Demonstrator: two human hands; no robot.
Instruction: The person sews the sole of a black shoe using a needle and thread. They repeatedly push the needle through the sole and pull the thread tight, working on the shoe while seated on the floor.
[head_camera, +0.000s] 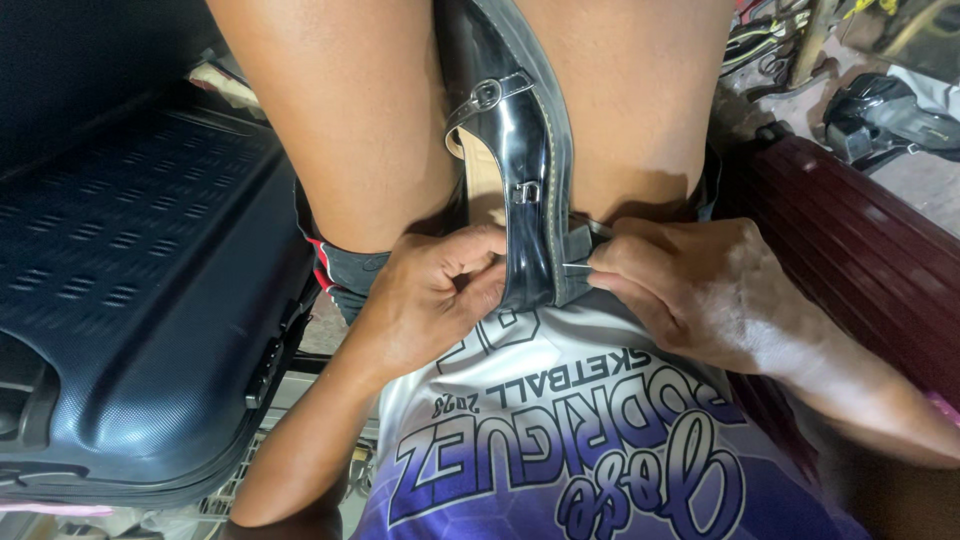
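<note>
A glossy black strappy shoe (525, 150) with small silver buckles is clamped between my two bare knees, its heel end pointing toward my body. My left hand (430, 295) grips the shoe's near end from the left, fingers curled against the tan inner sole. My right hand (690, 290) pinches a thin metal needle or pin (578, 266) against a small dark grey piece at the shoe's right edge. Below both hands lies my white and purple printed jersey (580, 440).
A dark blue hard-shell suitcase (130, 300) lies close on the left. A dark red ribbed suitcase (850, 230) sits on the right. Black shoes or bags and cluttered items (880, 110) lie on the floor at the top right.
</note>
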